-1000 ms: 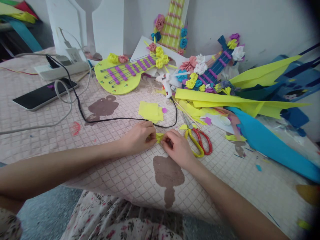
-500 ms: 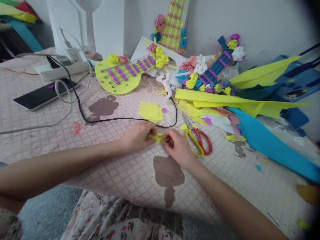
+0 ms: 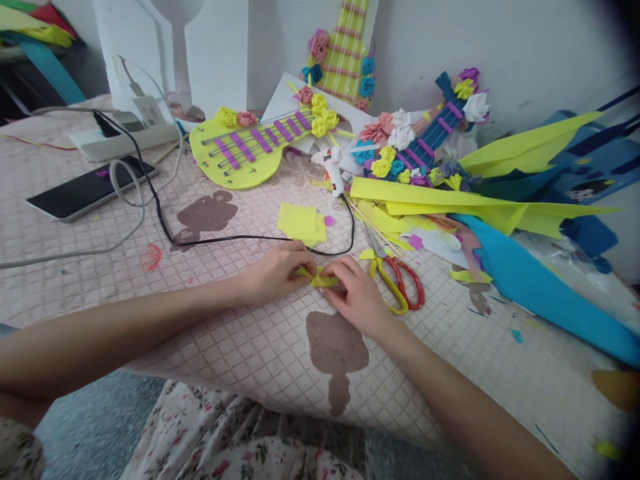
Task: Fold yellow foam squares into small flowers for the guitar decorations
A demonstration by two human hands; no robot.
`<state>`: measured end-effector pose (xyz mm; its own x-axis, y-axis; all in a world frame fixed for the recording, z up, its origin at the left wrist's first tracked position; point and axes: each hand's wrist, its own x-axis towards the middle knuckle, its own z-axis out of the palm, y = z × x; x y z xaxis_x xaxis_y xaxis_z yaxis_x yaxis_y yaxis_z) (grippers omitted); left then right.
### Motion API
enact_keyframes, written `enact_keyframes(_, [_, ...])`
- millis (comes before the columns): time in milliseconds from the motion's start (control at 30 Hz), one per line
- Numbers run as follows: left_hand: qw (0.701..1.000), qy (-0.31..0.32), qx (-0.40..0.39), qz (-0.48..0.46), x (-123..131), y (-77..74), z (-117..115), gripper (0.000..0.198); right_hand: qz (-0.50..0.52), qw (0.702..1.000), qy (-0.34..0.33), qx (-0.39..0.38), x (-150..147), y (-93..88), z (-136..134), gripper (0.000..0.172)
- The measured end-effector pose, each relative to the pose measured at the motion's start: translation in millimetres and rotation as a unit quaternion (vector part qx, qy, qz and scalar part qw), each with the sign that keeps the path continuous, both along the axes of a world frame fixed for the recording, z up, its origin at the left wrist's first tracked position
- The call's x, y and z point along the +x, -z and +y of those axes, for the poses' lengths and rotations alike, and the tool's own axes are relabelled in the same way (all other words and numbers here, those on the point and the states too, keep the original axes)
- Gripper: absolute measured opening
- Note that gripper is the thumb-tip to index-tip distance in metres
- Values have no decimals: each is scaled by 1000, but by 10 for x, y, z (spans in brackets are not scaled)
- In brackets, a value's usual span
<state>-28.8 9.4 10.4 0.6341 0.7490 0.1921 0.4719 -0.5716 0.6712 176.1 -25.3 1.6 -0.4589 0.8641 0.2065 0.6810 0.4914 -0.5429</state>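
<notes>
A small folded piece of yellow foam [image 3: 316, 277] lies between my two hands, low over the pink quilted surface [image 3: 250, 347]. My left hand [image 3: 275, 272] pinches its left end with curled fingers. My right hand [image 3: 356, 293] grips its right end, thumb and fingers pressed on it. Yellow foam squares [image 3: 300, 221] lie just beyond my hands, and scissors with red and yellow handles [image 3: 400, 283] rest right of my right hand.
A black cable [image 3: 210, 238] runs past my hands to a white glue gun [image 3: 333, 170]. Foam guitars with flowers [image 3: 250, 137] stand behind. Yellow and blue foam sheets [image 3: 500, 207] are heaped at right. A phone [image 3: 87, 189] and power strip [image 3: 120, 137] lie at left.
The yellow piece has been worked between my fingers and now looks flatter and longer. My right fingers have shifted slightly over it. Both arms stay in place.
</notes>
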Motion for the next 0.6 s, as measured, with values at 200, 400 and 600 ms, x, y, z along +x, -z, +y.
enact_keyframes(200, [1000,1,8,3,-10,-20,-17,11,-8,997,-42,57,33,8,27,9])
enact_keyframes(400, [1000,5,14,2,-32,12,4,11,-8,997,-53,60,46,-2,29,8])
enact_keyframes(600, [1000,0,28,3,-24,10,10,9,22,998,-34,39,43,-19,36,9])
